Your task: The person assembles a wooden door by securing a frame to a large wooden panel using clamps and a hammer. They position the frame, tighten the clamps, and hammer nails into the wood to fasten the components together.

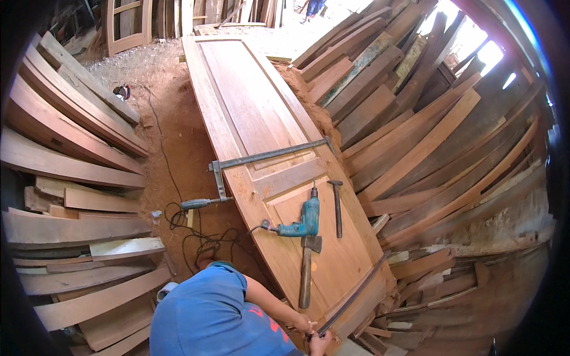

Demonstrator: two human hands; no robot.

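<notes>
Head cam: left of the worn pair, wide fisheye, tipped steeply down.
We look from above the near end of the door (261, 118), along its length to the bright ground (297, 38) up top. A blue shirt (208, 314) sits nearest us at the lower edge. Our coverage takes in left boards (65, 155) and right boards (424, 142), their straight edges bowed; our corners go black.

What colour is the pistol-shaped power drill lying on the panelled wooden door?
The power drill has a teal body, clearest in the head view.
</notes>
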